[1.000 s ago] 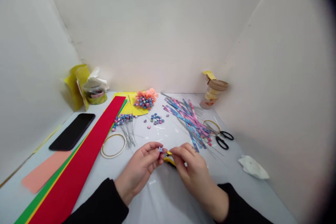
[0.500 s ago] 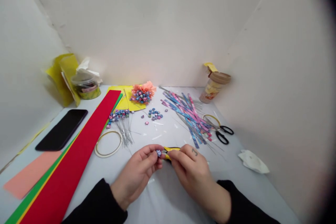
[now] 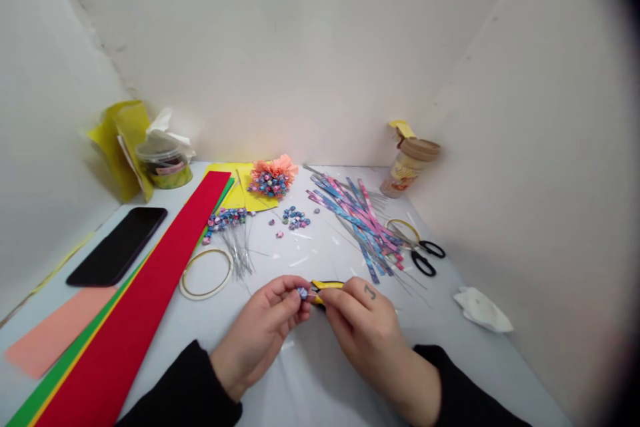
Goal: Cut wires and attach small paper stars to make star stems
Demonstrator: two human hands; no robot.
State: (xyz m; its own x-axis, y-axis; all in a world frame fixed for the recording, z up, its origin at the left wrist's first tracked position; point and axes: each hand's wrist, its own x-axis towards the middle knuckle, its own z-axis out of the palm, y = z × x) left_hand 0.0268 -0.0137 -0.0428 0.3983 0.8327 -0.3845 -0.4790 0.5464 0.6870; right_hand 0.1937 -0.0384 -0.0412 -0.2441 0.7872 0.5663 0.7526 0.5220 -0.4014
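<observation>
My left hand (image 3: pixel 265 327) pinches a tiny blue-and-pink paper star (image 3: pixel 302 293) between thumb and fingertips. My right hand (image 3: pixel 367 327) is closed around a small yellow-handled tool (image 3: pixel 326 287), whose tip meets the star. Both hands hover low over the white table near its front middle. Behind them lie loose paper stars (image 3: pixel 295 217), a bunch of wires tipped with stars (image 3: pixel 233 240) and a fan of blue and pink paper strips (image 3: pixel 360 220).
Long red, green and yellow paper sheets (image 3: pixel 150 293) run along the left beside a black phone (image 3: pixel 117 247). A tape ring (image 3: pixel 205 273), black scissors (image 3: pixel 425 257), a brown cup (image 3: pixel 410 167), a crumpled tissue (image 3: pixel 483 310) and a peach paper flower (image 3: pixel 273 177) lie around.
The view shifted slightly between one second ago and now. The yellow tool now shows more clearly between my hands; the hands stay together on the star.
</observation>
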